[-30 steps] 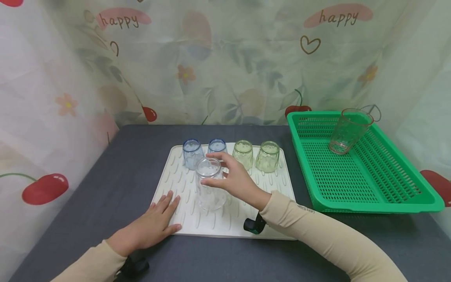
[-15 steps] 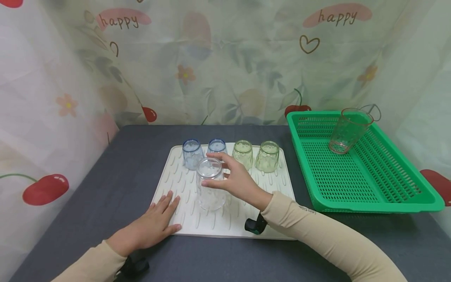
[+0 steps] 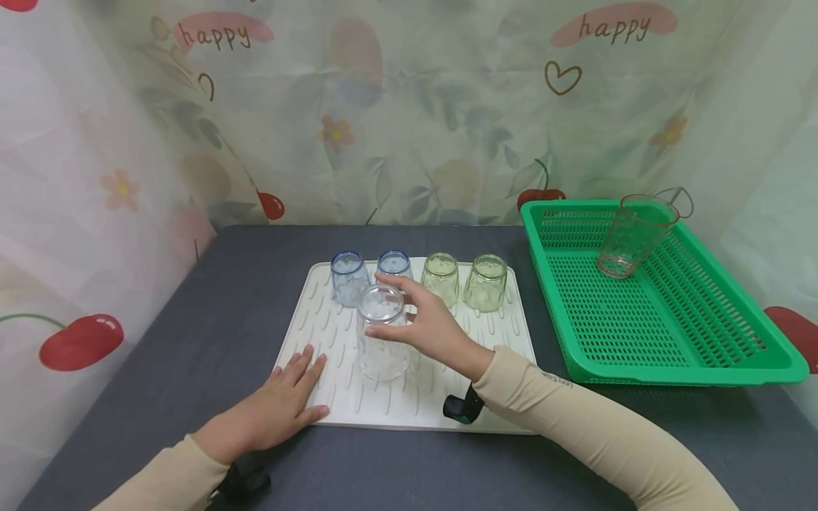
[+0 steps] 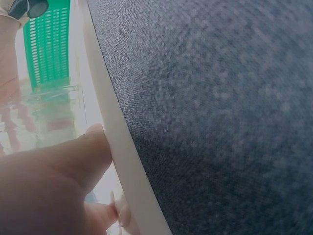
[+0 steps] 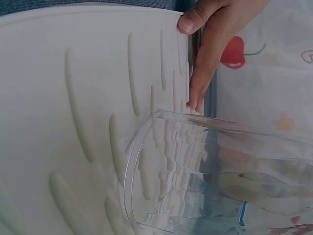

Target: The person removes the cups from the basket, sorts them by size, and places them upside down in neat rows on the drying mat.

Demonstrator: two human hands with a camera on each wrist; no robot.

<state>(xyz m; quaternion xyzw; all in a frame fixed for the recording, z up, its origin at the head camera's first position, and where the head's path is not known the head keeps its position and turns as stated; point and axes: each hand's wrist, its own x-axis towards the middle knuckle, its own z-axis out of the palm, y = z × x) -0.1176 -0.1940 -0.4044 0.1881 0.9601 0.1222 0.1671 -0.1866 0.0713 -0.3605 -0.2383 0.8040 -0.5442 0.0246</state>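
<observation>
My right hand [image 3: 434,323] holds a clear drinking glass [image 3: 383,360] near its base, thumb on the near side and fingers behind. The glass is upside down over the middle of a white ridged drying mat [image 3: 348,411]; its rim [image 5: 131,181] is at the mat's surface in the right wrist view, though exact contact is hard to tell. Fingers spread, my left hand [image 3: 281,401] rests on the mat's left front edge. Behind the clear glass, two blue glasses [image 3: 348,280] and two green glasses [image 3: 486,284] stand upside down in a row. My right fingers partly hide one blue glass.
To the right of the mat stands a green plastic basket [image 3: 677,380]. Inside it, a clear handled mug with a pinkish rim [image 3: 629,241] leans at the back right. A dark grey cloth [image 3: 255,284] covers the table, and a patterned curtain [image 3: 409,163] hangs behind.
The clear glass and my right hand have shifted very slightly to the right since a second ago. My left hand, the other glasses and the basket stay in place.
</observation>
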